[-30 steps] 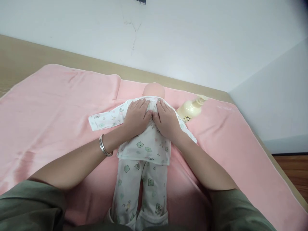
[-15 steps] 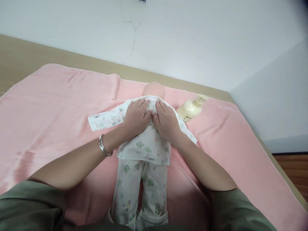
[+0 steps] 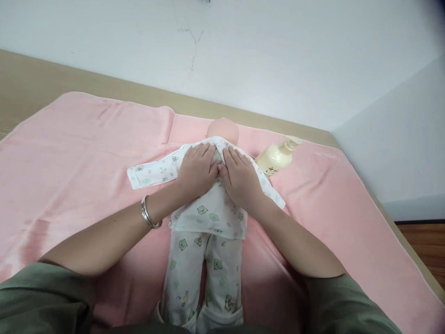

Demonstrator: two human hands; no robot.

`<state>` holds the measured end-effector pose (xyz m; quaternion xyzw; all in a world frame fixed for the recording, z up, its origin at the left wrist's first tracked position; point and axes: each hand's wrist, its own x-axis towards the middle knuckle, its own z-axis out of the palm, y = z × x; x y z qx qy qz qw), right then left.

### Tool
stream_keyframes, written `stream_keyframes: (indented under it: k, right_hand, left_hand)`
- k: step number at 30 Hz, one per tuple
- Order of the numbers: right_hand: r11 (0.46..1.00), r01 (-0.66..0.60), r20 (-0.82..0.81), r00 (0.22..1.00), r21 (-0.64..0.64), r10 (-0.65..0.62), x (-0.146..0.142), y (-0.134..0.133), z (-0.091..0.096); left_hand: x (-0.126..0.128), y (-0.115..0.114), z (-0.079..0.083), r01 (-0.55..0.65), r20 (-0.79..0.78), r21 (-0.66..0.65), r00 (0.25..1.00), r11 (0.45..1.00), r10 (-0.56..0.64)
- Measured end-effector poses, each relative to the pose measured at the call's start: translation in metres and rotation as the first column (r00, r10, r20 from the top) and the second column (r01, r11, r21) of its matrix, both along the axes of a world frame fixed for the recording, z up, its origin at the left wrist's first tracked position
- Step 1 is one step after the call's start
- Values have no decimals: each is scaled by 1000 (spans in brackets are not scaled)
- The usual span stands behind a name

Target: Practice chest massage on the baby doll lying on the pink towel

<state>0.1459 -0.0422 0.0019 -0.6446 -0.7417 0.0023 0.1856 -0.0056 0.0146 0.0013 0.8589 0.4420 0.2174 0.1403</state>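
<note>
A baby doll [image 3: 222, 129] lies on a pink blanket [image 3: 86, 134], its bald head towards the wall. It wears a white printed top [image 3: 208, 215] with sleeves spread to both sides, and matching trousers [image 3: 186, 273]. My left hand [image 3: 197, 169] rests flat on the left half of the top's upper part, fingers stretched out. Flat on the right half is my right hand [image 3: 241, 178], its fingers also extended. The two thumbs meet or nearly meet over the middle. My hands hide part of the top, and the doll's face is not visible.
A pale yellow pump bottle [image 3: 276, 158] lies tilted on the blanket, right of the doll's head. Behind the blanket runs a wooden table edge [image 3: 146, 92] along a white wall [image 3: 264, 60]. A brown wooden surface [image 3: 422, 246] shows at the lower right.
Both hands stay on the doll's top. The thumbs and right fingers have shifted very slightly, and the cloth near the collar sits a little differently.
</note>
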Motion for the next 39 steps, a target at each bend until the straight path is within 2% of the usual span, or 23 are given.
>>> stream_keyframes:
  k: [10, 13, 16, 20, 22, 25, 29, 33, 37, 39]
  right_hand:
    - [996, 32, -10, 999, -86, -33, 6, 9, 7]
    - [994, 24, 41, 999, -108, -20, 4, 4, 10]
    - [995, 17, 78, 997, -99, -9, -5, -10, 12]
    - [996, 2, 31, 1000, -92, 1, -14, -19, 13]
    - [994, 5, -20, 1000, -109, -7, -11, -14, 12]
    - [988, 28, -61, 997, -150, -38, 2, 4, 9]
    - [989, 43, -11, 999, -143, -45, 15, 21, 6]
    - [996, 44, 72, 997, -82, -38, 4, 5, 7]
    - [998, -14, 122, 992, -59, 21, -18, -23, 10]
    - [997, -31, 91, 995, -69, 37, -23, -27, 12]
  left_hand:
    - [2, -29, 13, 3, -103, 1, 995, 1000, -2]
    - [-1, -21, 14, 30, -80, -17, 996, 999, -31]
    - [-4, -1, 13, 52, -44, -35, 998, 998, -54]
    - [-6, 15, 10, 27, -57, -43, 998, 999, -29]
    - [-5, 9, 10, 2, -86, -26, 996, 1000, -4]
    - [-1, -12, 11, -16, -99, 2, 995, 1000, 16]
    - [2, -31, 14, 42, -83, -27, 996, 999, -44]
    - [0, -17, 15, 48, -50, -72, 997, 996, -51]
    - [-4, 7, 9, 44, -64, -17, 997, 999, -45]
    - [-4, 11, 6, 39, -51, 20, 998, 999, -38]
